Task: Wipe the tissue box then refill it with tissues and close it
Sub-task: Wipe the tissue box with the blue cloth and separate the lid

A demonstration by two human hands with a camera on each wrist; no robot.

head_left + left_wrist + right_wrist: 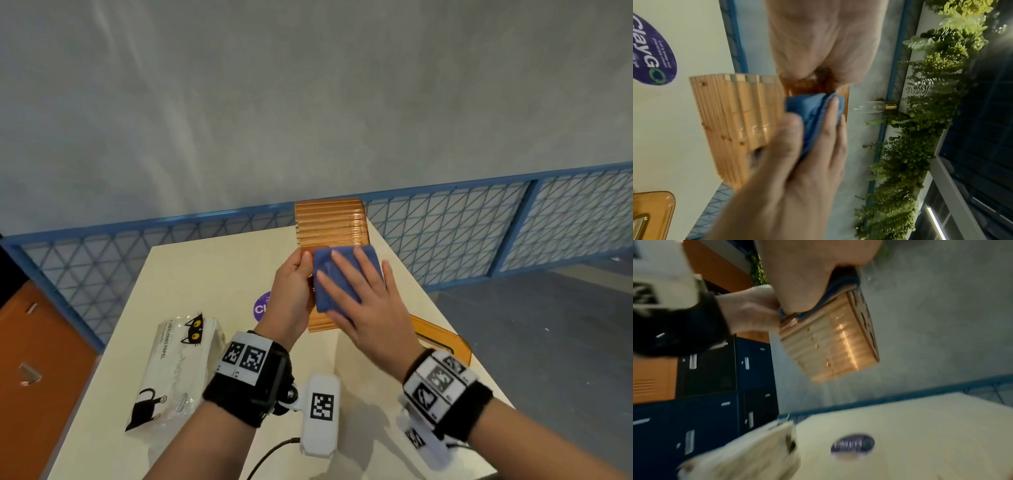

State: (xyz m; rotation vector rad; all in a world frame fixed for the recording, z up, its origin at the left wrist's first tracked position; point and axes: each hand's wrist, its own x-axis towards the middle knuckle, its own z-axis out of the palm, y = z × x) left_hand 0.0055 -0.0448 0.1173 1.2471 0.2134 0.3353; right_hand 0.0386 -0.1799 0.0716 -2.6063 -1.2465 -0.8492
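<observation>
An orange ribbed tissue box point(329, 224) is held tilted above the table point(191, 274), lid off. My left hand point(296, 287) grips its left edge, thumb on the near face. A folded blue cloth point(337, 274) lies on that face, and my right hand point(358, 294) presses it flat with straight, spread fingers. In the left wrist view the cloth point(813, 108) covers the box point(735, 123) under the right hand point(812, 162). The right wrist view shows the box point(830, 340) from below. The tissue pack point(174, 370), white with a black cat, lies at the left.
The orange lid point(442, 337) lies on the table under my right forearm. A purple round sticker point(261, 307) is on the tabletop below the box. A blue mesh fence point(445, 222) runs behind the table. Lockers point(705, 386) stand to the left.
</observation>
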